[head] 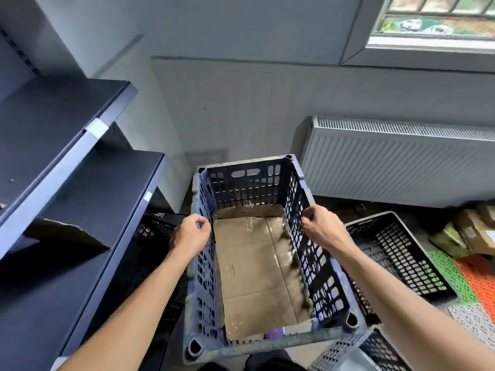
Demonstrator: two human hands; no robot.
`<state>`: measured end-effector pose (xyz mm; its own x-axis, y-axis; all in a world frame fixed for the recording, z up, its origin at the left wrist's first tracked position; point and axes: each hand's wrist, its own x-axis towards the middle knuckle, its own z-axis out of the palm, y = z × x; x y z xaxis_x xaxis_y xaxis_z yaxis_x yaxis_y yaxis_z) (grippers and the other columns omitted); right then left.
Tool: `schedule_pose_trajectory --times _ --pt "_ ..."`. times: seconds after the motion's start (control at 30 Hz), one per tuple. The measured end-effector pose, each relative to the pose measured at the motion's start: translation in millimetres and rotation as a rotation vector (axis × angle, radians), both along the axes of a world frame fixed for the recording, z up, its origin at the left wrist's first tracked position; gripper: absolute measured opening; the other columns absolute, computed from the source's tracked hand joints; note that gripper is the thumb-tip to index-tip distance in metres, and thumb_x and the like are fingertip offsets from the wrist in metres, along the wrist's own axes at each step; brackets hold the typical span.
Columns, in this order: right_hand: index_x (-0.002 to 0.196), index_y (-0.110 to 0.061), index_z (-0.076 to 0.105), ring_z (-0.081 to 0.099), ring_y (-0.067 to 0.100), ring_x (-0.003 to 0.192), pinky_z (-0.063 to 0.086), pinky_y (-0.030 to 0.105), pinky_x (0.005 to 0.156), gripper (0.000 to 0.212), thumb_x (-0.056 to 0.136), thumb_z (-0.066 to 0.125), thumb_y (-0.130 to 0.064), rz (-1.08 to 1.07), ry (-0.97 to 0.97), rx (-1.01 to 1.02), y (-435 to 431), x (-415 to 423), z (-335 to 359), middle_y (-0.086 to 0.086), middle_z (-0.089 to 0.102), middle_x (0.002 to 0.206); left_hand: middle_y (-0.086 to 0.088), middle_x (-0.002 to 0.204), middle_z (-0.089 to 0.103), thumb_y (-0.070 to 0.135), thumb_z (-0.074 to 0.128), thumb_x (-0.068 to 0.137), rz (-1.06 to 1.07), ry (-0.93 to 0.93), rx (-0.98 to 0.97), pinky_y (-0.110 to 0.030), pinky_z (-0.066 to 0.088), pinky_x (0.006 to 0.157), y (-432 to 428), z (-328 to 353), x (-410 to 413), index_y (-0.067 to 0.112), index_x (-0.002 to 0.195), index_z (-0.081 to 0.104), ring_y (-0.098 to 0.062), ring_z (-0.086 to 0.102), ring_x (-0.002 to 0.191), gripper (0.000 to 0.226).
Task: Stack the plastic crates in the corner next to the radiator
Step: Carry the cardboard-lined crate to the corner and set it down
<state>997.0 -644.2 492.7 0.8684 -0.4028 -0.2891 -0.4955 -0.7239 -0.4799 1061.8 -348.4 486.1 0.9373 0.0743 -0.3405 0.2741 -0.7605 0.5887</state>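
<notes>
Both hands clasp a dark blue plastic crate (246, 188) by its long top rims: the left hand (191, 234) curls its fingers over the left rim, and the right hand (320, 227) pinches the right rim, each about halfway along. Bare forearms reach in from the bottom of the view. The crate sits upright, open side up, directly in front of the person, with a flattened cardboard liner (257, 269) patched with clear tape covering its floor. Whether it hangs in the air or already rests on something below cannot be told.

Just beside it on the right lies a black crate (396, 253), with green and orange mesh pieces (479, 285) beyond that. Dark metal shelving (67, 162) stands close on the left. Farther back, a white radiator (401, 167) runs along the wall to the right of the corner, under a window (434, 20).

Risks, as a judgement: the gap between shelving and radiator looks tight, so a skewed lowering could trap fingers against the shelf edge or knock the radiator. If the corners miss those of a crate below, the stack would lean. The loose liner could also slide if the crate tips.
</notes>
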Motion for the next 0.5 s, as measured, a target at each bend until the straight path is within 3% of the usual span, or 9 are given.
schedule_pose_trajectory --times 0.13,0.3,0.5 --pt "0.094 -0.018 0.065 0.067 0.031 0.082 0.054 0.039 0.078 0.021 0.080 0.052 -0.027 0.054 -0.006 0.007 -27.2 48.6 4.6 0.010 0.072 0.086 0.006 0.087 0.066 0.033 0.053 0.091 0.048 0.026 0.008 -0.032 0.050 0.070 -22.7 -4.2 25.5 0.028 0.090 0.062 -0.018 0.061 0.075 0.011" --pt "0.100 -0.023 0.066 0.065 0.035 0.090 0.051 0.036 0.080 0.038 0.072 0.045 -0.038 0.100 -0.003 -0.042 -45.4 118.3 -4.5 0.014 0.072 0.091 0.002 0.079 0.067 0.032 0.050 0.091 0.068 0.057 0.002 -0.029 0.042 0.057 -44.0 -11.7 70.5 0.026 0.089 0.061 -0.022 0.060 0.067 0.013" --pt "0.106 -0.027 0.066 0.065 0.032 0.090 0.054 0.039 0.083 0.043 0.073 0.045 -0.043 0.124 0.003 -0.033 -56.9 207.7 -23.7 0.011 0.072 0.098 0.014 0.085 0.059 0.031 0.052 0.092 0.117 0.100 -0.051 -0.033 0.052 0.072 -54.9 -44.4 154.6 0.026 0.084 0.060 -0.019 0.062 0.079 0.012"
